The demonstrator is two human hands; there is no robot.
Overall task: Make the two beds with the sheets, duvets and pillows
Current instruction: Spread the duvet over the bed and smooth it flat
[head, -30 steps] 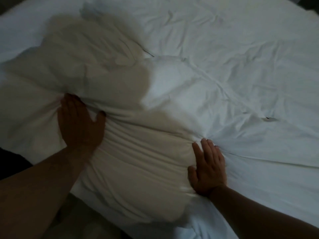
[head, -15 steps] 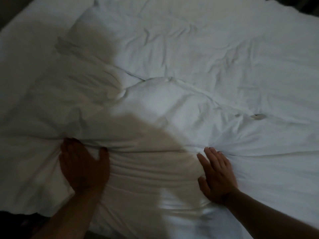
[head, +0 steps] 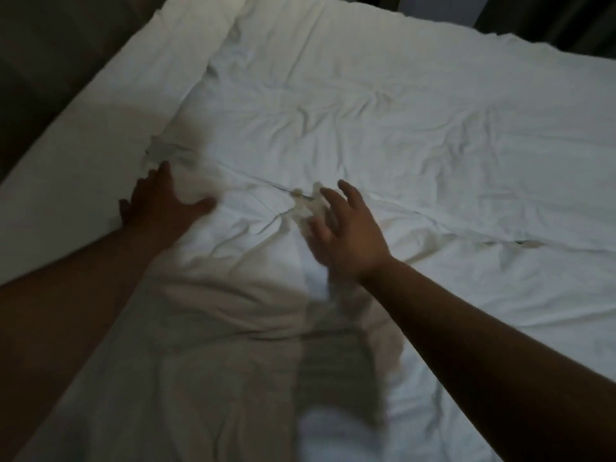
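White duvet [head: 400,145] lies rumpled across the bed [head: 76,155], left grip [head: 160,205] flat-palmed on it by the left edge, right grip [head: 346,225] splayed and empty mid-bed; smoothing seems underway, next sweeping creases outward

This is a dimly lit bedroom. A wide bed [head: 186,31] fills nearly the whole view, covered by a rumpled white duvet [head: 400,111] with creases all over and a seam crossing its middle. Along the bed's left edge a smooth white sheet [head: 83,155] lies bare beside the duvet. Beyond that edge, by the far left corner, stands a dark surface [head: 50,45], wall or headboard, unclear which. Past the far right corner hang dark vertical folds [head: 550,18] like a curtain's
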